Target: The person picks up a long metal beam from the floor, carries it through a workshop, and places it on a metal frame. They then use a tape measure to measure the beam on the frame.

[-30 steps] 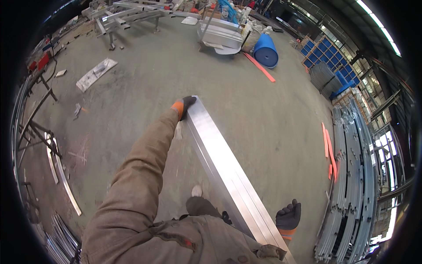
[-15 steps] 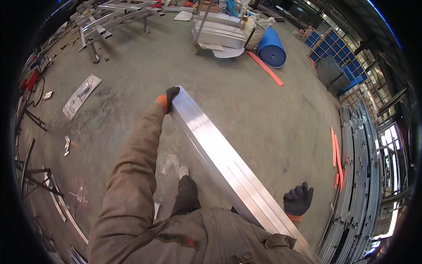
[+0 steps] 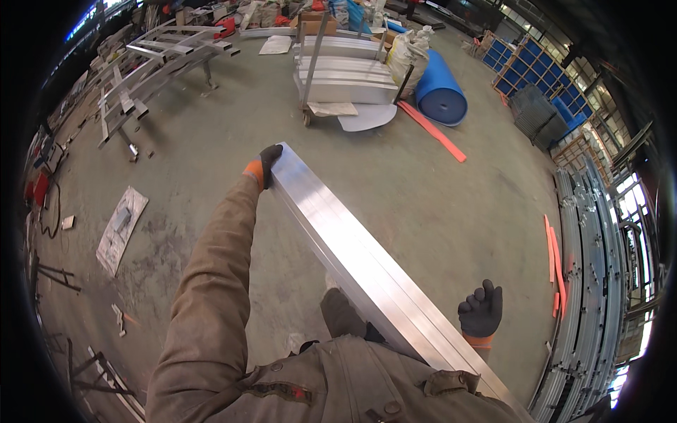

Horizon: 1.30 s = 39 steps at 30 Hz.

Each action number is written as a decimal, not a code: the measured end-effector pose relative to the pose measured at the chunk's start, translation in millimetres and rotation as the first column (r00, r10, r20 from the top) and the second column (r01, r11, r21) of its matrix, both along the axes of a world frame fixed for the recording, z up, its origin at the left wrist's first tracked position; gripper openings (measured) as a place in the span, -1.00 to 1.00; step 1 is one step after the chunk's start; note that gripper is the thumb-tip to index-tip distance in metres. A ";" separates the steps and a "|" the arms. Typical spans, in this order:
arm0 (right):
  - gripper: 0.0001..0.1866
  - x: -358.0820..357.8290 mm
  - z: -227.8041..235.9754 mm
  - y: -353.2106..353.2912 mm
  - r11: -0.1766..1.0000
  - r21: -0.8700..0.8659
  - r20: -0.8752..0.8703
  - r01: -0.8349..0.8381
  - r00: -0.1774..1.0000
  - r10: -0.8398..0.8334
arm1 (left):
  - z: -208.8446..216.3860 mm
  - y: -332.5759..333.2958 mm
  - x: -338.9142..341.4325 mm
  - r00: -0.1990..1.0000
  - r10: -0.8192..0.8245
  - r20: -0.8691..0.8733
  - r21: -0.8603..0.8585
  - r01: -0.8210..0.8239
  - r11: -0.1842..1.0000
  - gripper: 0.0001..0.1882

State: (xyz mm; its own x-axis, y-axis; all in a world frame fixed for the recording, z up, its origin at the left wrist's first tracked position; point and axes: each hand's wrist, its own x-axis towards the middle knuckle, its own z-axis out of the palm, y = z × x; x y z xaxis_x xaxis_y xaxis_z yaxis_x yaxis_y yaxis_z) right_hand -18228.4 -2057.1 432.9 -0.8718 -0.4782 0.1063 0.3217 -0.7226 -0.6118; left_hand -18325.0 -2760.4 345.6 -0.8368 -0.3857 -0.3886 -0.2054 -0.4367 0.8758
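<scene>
A long silver metal profile (image 3: 356,250) with ridges along its top runs slantwise across my body, from ahead of me to the lower right. My left hand (image 3: 267,162), in a dark glove with an orange cuff, grips its far end. On the profile's right side, my gloved right hand (image 3: 482,310) is held up with loosely curled fingers and nothing in them. The right forearm is mostly hidden beneath the profile. Part of the profile's near end passes out of view.
Ahead stands a trolley (image 3: 307,77) stacked with similar silver profiles (image 3: 349,88). Beside it are a blue roll (image 3: 441,92) and orange-red strips (image 3: 434,132). A metal frame (image 3: 127,99) stands far left; long metal bars (image 3: 589,282) lie along the right. A stained board (image 3: 121,229) rests on the floor.
I have moved forward with the profile, and the trolley and blue roll appear nearer. My left hand keeps its grip; the right hand's fingers have uncurled somewhat.
</scene>
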 end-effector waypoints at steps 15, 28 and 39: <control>-0.47 -480.7 28.8 -393.9 0.998 -0.001 -0.098 -0.061 0.993 0.061 | 67.5 -391.1 -400.1 0.995 0.089 -0.040 0.000 -0.089 0.996 -0.37; -0.46 -771.7 50.3 -790.2 0.996 0.075 -0.114 -0.053 0.992 0.062 | 50.7 -809.6 -698.8 0.995 0.067 -0.075 0.123 -0.057 0.991 -0.55; -0.46 -1036.4 39.4 -1049.2 0.999 0.030 -0.200 -0.014 0.980 0.020 | 28.7 -1064.3 -948.2 0.987 0.097 -0.128 0.176 -0.074 0.982 -0.53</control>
State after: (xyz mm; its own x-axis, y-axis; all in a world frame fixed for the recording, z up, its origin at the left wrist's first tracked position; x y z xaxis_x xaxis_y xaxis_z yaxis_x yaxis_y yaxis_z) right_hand -19264.8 -3106.2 472.4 -0.8262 -0.4979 0.2635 0.2028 -0.6993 -0.6855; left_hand -19273.2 -3824.7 374.3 -0.8529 -0.3960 -0.3401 -0.0459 -0.5921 0.8045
